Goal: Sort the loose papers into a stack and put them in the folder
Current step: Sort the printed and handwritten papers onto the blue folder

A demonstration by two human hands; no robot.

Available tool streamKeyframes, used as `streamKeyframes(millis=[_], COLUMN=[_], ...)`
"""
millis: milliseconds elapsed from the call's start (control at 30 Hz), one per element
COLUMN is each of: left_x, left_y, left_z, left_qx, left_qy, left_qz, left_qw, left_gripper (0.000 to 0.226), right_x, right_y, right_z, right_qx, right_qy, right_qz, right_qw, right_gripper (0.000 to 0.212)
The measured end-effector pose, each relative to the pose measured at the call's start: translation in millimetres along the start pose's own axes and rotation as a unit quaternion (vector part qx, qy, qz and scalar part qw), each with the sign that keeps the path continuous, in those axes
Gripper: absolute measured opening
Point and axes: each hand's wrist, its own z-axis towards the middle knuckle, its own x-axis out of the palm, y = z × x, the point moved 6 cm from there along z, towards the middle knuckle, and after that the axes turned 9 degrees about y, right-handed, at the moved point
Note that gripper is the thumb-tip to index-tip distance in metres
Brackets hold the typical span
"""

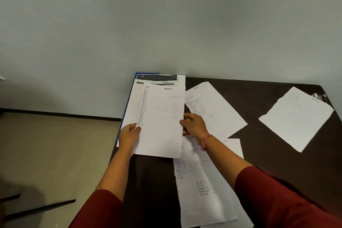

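Note:
A lined sheet headed "Section 1" [162,120] is held above the table's left end. My left hand [129,135] pinches its left edge and my right hand [194,125] grips its right edge. Under it lies a blue folder [127,105] with several papers [159,79] showing at its top. Loose handwritten sheets lie on the dark table: one right of my right hand [216,109], one far right [296,118], and overlapping ones near me [203,181].
The dark table [259,153] stands against a pale wall [166,24]. A small metal clip [319,96] lies at the far right corner. Beige floor [55,144] lies to the left, with dark chair or table legs [37,209] at lower left.

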Motion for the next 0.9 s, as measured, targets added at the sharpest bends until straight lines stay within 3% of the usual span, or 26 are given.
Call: streamKeyframes(millis=[567, 900], left_x=[-49.5, -48.6], left_y=[-8.0, -20.6], left_z=[43.7, 35.1], left_qx=[-0.022, -0.004], left_qy=[-0.098, -0.139], left_qz=[0.121, 0.203], left_qw=[0.988, 0.969], left_gripper=[0.018, 0.043], right_x=[60.8, 42.4], right_y=[11.8, 5.4], right_z=[55.4, 53.0], right_qx=[0.027, 0.051], right_qy=[0.027, 0.027], right_qz=[-0.089, -0.135], right_qw=[0.995, 0.989], right_gripper=[0.028, 0.042])
